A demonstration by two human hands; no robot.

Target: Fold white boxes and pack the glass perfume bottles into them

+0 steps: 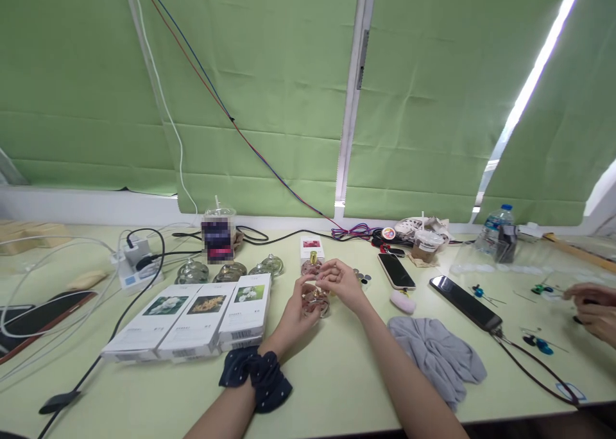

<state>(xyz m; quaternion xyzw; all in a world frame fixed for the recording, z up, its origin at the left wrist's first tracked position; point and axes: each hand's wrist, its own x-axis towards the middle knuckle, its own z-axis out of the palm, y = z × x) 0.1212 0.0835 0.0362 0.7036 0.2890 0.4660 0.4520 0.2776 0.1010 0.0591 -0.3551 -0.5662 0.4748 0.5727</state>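
Observation:
My left hand (297, 310), with a dark navy scrunchie (256, 376) round its wrist, is closed round a small round glass perfume bottle (317, 301) standing on the pale green table (337, 375). Above the bottle, my right hand (338, 282) has its fingers pinched at the bottle's top. A second glass bottle with a gold cap (312, 262) stands just behind, in front of a small white box with a pink picture (312, 245).
Three white flower-printed boxes (192, 320) lie left of my hands, with three glass bottles (230, 271) behind them. A grey cloth (437, 355), two phones (395, 270), a power strip (137, 262), cables, cups and a water bottle (495, 228) surround. Another person's hands (591, 307) work at the right edge.

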